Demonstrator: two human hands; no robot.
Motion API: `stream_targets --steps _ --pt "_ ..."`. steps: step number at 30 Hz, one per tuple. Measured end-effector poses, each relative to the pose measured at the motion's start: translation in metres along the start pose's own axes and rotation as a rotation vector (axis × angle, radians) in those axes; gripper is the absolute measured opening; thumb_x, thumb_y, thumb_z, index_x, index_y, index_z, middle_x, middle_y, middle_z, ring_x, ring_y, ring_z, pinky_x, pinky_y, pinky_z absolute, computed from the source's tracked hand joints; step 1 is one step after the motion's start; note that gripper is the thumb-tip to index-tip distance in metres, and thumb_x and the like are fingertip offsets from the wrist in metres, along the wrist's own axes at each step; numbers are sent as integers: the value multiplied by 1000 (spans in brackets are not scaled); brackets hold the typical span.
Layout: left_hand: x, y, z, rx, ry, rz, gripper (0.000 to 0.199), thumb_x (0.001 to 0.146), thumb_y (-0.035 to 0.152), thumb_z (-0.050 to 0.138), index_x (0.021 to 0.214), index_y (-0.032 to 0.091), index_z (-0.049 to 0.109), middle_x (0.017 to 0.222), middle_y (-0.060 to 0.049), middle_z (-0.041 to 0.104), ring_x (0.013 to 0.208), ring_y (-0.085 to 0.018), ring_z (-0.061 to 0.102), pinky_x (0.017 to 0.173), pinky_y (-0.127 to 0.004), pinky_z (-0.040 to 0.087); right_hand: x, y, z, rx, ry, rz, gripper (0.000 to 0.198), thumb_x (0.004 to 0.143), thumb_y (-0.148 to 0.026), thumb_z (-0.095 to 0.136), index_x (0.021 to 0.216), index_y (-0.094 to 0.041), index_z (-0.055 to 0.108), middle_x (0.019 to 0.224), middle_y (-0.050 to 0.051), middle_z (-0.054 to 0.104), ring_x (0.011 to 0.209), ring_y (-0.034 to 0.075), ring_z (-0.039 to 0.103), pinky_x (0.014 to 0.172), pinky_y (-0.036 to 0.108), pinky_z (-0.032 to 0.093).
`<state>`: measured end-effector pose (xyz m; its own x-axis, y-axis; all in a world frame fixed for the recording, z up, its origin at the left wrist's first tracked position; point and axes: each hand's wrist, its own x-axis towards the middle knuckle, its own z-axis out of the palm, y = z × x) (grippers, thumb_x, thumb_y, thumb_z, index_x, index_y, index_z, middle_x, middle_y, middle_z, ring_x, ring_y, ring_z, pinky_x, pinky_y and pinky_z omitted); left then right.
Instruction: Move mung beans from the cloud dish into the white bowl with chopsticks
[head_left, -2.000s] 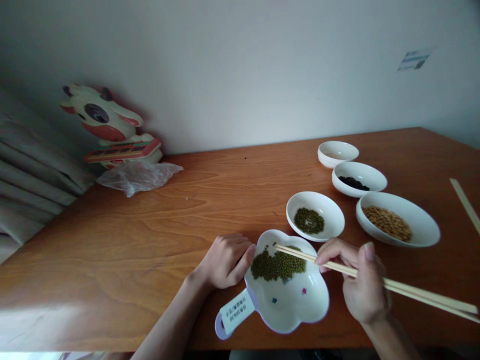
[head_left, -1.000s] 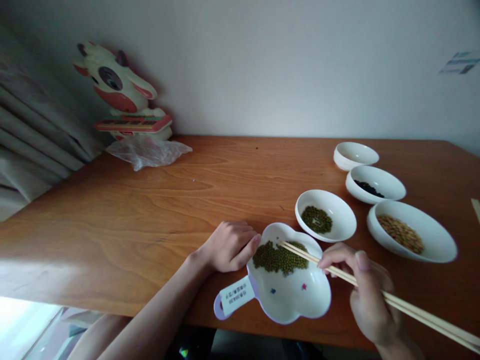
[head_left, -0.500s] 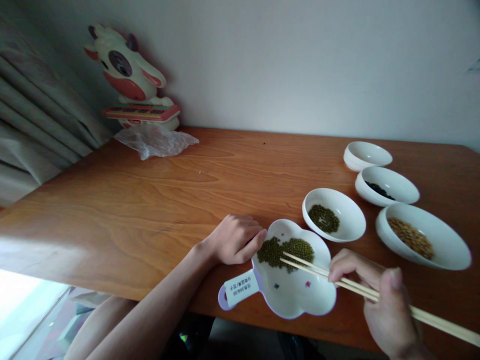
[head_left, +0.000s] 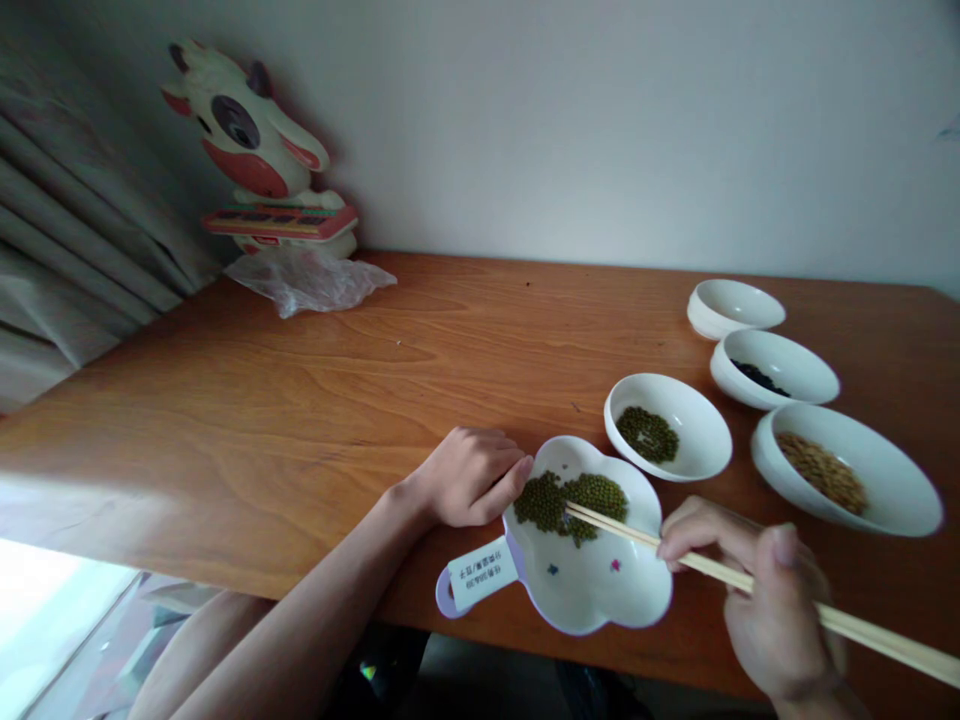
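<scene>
In my right hand point(head_left: 776, 590) is a pair of wooden chopsticks point(head_left: 705, 565). Their tips nearly meet among the green mung beans point(head_left: 596, 500) in a white flower-shaped dish point(head_left: 592, 600). Whether a bean is between the tips is too small to tell. My left hand point(head_left: 476, 478) rests on the table, its fingers curled and the thumb and forefinger at the dish's left rim. Below it, the dish's purple handle point(head_left: 444, 597) bears a white label point(head_left: 484, 575). Just behind the dish, a white bowl point(head_left: 701, 435) contains more mung beans.
At right stand a bowl point(head_left: 904, 490) of light brown beans, a bowl point(head_left: 810, 375) with dark beans and a farther white bowl point(head_left: 739, 300). A cow-shaped toy keyboard point(head_left: 277, 220) and a crumpled plastic bag point(head_left: 315, 285) sit at the back left of the wooden table point(head_left: 300, 420).
The chopstick tips have closed together over the mung beans; they were slightly apart before. My left hand and the dish keep their place.
</scene>
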<state>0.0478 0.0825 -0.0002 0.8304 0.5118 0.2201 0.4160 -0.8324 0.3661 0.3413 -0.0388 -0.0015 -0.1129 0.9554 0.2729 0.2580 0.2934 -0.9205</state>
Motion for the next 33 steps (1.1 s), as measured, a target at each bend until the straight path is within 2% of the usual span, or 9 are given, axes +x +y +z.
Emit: stream_targets --steps 3,7,11,19,24,33 --pt "0 0 -1 1 -8 -12 40 106 30 31 73 19 50 72 -3 61 66 -16 55 66 -30 42 2 -3 1 7 18 4 75 105 -60 15 78 -23 74 66 6 65 65 22 62 58 33 47" --pt "0 1 -1 0 -4 -13 39 106 30 31 73 19 50 72 -3 61 67 -16 55 65 -30 41 7 -14 7 20 70 66 83 99 -74 14 69 -23 72 60 6 61 59 21 58 53 33 44" --pt "0 0 1 -4 3 -10 39 106 30 32 74 19 50 73 -3 61 66 -15 55 65 -30 40 9 -20 11 37 82 94 85 95 -79 14 68 -23 71 61 6 61 59 21 57 53 33 43" --pt "0 -2 2 -16 -4 6 40 107 30 30 73 19 48 72 -3 60 66 -16 54 65 -31 40 5 -10 10 44 57 73 80 102 -69 13 71 -24 72 64 4 61 63 20 58 57 31 44" --pt "-1 -1 2 -6 -8 -7 38 107 30 31 75 20 48 74 -3 60 67 -16 55 65 -32 41 6 -11 12 73 101 80 80 101 -70 15 71 -24 73 63 4 61 63 20 57 56 31 44" --pt "-1 -2 3 -6 -18 14 37 107 30 29 75 20 46 74 -3 59 68 -17 54 68 -32 40 9 -15 11 165 203 0 80 101 -69 20 66 -24 76 55 5 61 59 21 55 54 32 45"
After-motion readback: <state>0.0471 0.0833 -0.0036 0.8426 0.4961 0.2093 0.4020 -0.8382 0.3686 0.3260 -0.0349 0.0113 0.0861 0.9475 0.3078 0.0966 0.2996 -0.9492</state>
